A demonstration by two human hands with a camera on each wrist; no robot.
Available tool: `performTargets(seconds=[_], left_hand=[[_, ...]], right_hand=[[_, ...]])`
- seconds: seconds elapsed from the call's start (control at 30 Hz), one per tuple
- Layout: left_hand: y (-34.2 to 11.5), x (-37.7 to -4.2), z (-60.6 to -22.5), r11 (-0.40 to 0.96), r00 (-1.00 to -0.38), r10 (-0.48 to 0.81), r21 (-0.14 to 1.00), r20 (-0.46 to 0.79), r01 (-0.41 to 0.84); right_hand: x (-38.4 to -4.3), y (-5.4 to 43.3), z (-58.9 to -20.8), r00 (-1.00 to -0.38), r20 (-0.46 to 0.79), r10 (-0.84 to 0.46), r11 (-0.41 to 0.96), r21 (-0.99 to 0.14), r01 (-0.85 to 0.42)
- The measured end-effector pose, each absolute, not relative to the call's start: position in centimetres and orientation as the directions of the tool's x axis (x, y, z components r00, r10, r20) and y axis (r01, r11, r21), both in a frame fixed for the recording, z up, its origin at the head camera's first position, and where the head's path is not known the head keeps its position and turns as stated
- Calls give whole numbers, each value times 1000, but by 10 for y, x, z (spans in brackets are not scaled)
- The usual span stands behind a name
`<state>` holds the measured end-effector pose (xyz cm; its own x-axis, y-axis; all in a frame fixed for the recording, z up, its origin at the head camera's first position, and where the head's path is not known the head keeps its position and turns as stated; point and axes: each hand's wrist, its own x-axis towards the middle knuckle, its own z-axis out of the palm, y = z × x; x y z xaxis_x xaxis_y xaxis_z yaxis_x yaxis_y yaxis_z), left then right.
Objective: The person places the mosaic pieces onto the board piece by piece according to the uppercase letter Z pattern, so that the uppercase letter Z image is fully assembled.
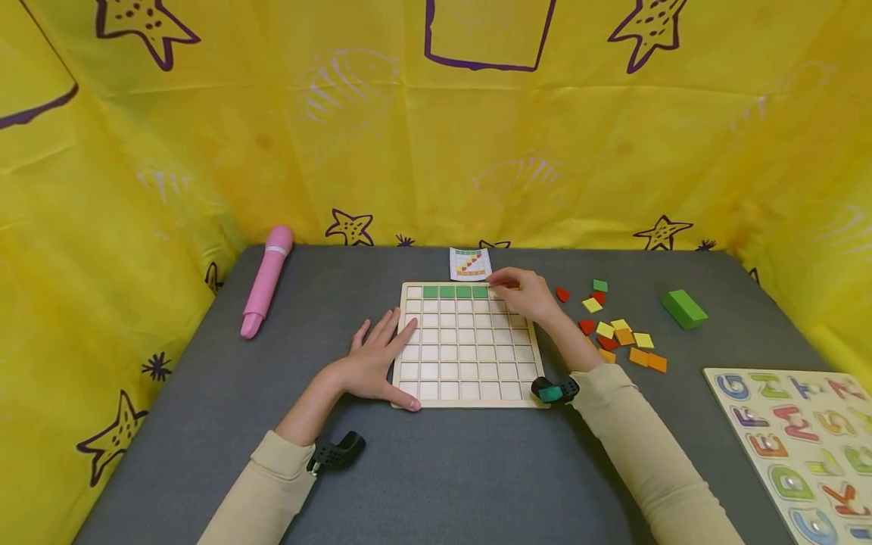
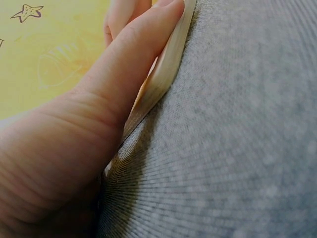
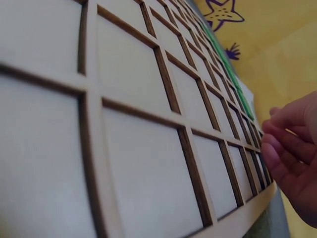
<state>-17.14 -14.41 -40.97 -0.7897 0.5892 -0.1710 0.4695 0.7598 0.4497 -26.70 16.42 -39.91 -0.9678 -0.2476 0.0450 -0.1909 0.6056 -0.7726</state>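
Note:
A wooden grid board (image 1: 470, 405) lies on the table, its top row holding several green square tiles (image 1: 464, 292). Across the board's left edge rests my left hand (image 1: 371, 363), fingers spread, thumb at the near left corner; the left wrist view shows the thumb (image 2: 133, 54) along the rim. My right hand (image 1: 523, 294) is over the top right part, fingers bent and fingertips gathered just right of the green row. In the right wrist view those fingertips (image 3: 270, 141) are close to the green strip; I cannot tell whether they pinch a tile. A pattern card (image 1: 470, 265) touches the far edge.
Loose red, yellow and orange tiles (image 1: 639, 356) and one green tile (image 1: 599, 285) lie right of the board. Farther right are a green block (image 1: 684, 309) and a letter puzzle board (image 1: 770, 462). A pink wand-shaped object (image 1: 267, 284) lies far left. Yellow printed cloth (image 1: 409, 151) surrounds the table.

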Motion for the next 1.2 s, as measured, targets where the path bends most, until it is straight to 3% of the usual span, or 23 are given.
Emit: performTargets(seconds=[0.33, 0.7, 0.93, 1.2], left_hand=[[-144, -170, -412, 754, -788, 596, 448, -157, 481], [-145, -171, -410, 758, -788, 593, 446, -165, 477], [-145, -171, -410, 754, -786, 597, 450, -163, 479], [-145, -170, -410, 756, -786, 595, 446, -166, 478]], right_hand=[[-267, 197, -401, -993, 44, -109, 569, -817, -99], [-268, 246, -400, -990, 113, 82, 667, -744, -29], [-267, 270, -400, -983, 155, 95, 766, -643, -27], [-269, 281, -402, -991, 78, 106, 787, -616, 35]])
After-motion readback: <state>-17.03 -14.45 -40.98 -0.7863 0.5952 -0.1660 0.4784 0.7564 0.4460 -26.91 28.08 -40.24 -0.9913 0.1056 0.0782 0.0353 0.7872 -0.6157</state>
